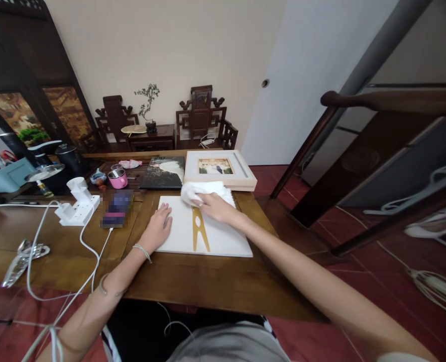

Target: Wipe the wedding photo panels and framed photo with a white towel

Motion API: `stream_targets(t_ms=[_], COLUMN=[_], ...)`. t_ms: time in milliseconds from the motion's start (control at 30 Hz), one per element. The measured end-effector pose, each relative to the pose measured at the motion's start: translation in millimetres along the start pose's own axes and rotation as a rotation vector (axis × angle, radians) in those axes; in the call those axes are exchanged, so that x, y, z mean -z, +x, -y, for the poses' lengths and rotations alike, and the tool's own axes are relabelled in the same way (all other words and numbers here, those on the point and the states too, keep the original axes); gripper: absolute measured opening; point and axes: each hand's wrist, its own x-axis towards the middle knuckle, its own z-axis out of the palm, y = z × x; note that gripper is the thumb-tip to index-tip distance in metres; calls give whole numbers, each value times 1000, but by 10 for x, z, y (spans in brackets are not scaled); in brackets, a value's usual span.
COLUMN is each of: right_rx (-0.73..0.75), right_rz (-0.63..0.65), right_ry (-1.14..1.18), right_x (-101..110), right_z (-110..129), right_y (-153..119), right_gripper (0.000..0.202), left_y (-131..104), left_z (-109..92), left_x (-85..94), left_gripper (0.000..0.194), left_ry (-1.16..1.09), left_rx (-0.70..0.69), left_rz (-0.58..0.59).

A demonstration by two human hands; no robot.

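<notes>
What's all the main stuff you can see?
table: 1, brown, in front
board: 1, white, on table
stand: 1, gold, on board
cloth: 1, white, by stand's top
framed picture: 1, pale, beyond board
picture panel: 1, dark, beyond board
phone: 1, purplish (blurred), left of board
power strip: 1, white, left of phone
mug: 1, pink, beyond phone
chairs: 2, brown, beyond table
plant: 1, green, between chairs
left hand: 1, bare, on board
right hand: 1, bare, holding cloth

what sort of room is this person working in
Probably a living room at home: carved wooden chairs stand by the wall, a potted plant sits between them, and a pink mug is on the table.
</notes>
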Motion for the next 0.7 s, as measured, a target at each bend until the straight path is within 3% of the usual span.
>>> stream_targets(t_ms=[100, 167, 333, 433, 533, 700], right_rx=[1, 41, 114, 135, 109, 105], right_rz=[-5, 1, 31, 81, 107, 61], right_ry=[-43, -104, -135, -102, -81, -113], right_x=[-28, -97, -161, -89, -40, -26], right_z=[-238, -277, 2, 139, 88, -221], right_y=[-323, -595, -1342, -1590, -1514, -881], right_gripper=[37, 37, 34, 32, 32, 37], left_y=[-6, -9, -5, 0, 0, -5], left_z=[13, 8, -29, -43, -33, -1], left_x=[-22, -24, -9, -8, -17, -21], left_gripper=[40, 41, 44, 45, 45, 44], left_ry=[-14, -30, -24, -23, -12, 10], left_rx=[2, 2, 2, 10, 5, -24], left_rz=[-16, -18, 17, 35, 33, 32])
